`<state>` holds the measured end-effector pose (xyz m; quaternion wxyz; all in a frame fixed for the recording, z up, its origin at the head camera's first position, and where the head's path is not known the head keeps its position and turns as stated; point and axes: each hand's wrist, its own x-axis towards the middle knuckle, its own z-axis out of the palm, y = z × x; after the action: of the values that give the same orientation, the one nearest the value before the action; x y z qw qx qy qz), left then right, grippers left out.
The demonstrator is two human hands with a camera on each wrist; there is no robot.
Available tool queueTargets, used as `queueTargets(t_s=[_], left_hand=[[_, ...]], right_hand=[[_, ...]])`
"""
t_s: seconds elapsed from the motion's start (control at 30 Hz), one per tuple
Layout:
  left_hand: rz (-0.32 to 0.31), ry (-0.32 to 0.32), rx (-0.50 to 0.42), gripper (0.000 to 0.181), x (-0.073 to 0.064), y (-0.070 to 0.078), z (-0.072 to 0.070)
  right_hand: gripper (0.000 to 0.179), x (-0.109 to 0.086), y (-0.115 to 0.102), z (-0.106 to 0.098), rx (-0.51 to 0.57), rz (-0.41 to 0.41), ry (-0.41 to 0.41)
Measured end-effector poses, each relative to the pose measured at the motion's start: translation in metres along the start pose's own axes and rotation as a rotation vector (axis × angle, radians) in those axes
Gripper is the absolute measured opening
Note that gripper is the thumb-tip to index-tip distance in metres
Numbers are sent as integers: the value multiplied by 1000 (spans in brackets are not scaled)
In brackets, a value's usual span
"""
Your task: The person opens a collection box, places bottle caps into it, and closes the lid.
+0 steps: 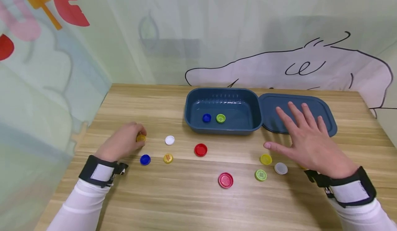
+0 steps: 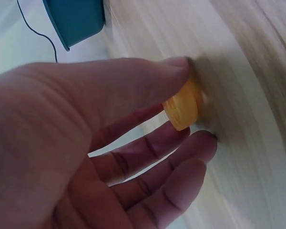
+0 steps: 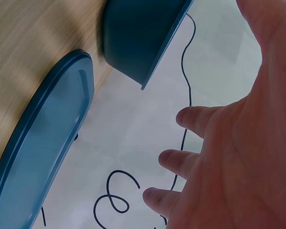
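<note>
At the left of the table, my left hand (image 1: 122, 142) has its thumb and fingers about an orange-yellow bottle cap (image 2: 182, 109), which stands tilted between them close to the wood. A blue cap (image 1: 145, 159), a white cap (image 1: 169, 140) and a yellow printed cap (image 1: 168, 158) lie near that hand. My right hand (image 1: 313, 148) hovers with spread fingers in front of the dark blue lid (image 1: 328, 121) and holds nothing. Inside the blue container (image 1: 223, 132) are a blue cap (image 1: 206, 118) and a green cap (image 1: 221, 118).
Two red caps, one farther back (image 1: 201, 150) and one nearer (image 1: 225, 180), lie mid-table. By the right hand are a yellow cap (image 1: 265, 159), a green cap (image 1: 261, 175) and a translucent white cap (image 1: 281, 168). A printed curtain (image 1: 217, 24) hangs behind the table.
</note>
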<state>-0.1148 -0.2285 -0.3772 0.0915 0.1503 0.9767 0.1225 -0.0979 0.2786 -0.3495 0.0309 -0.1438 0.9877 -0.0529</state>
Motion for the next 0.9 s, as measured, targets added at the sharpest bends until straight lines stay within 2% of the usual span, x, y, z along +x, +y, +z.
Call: queueTargets(t_s=[0.17,0.33,0.47,0.7,0.9], left_hand=[[12,16,-5,24,4,6,-5],[47,63,1,25,19,21,-20],[88,91,42,25,36,39,-34],[141,93,73,27,65,78,-55],[195,84,91,28,91,106,-56]], right_hand=[[107,0,0,-2,7,-3,-4],[107,-1,0,-3,6,2,-4],[107,-1,1,-3,7,3,-2],[107,-2,2,-3,1,6,1],[107,-1,0,-4,7,4,9]])
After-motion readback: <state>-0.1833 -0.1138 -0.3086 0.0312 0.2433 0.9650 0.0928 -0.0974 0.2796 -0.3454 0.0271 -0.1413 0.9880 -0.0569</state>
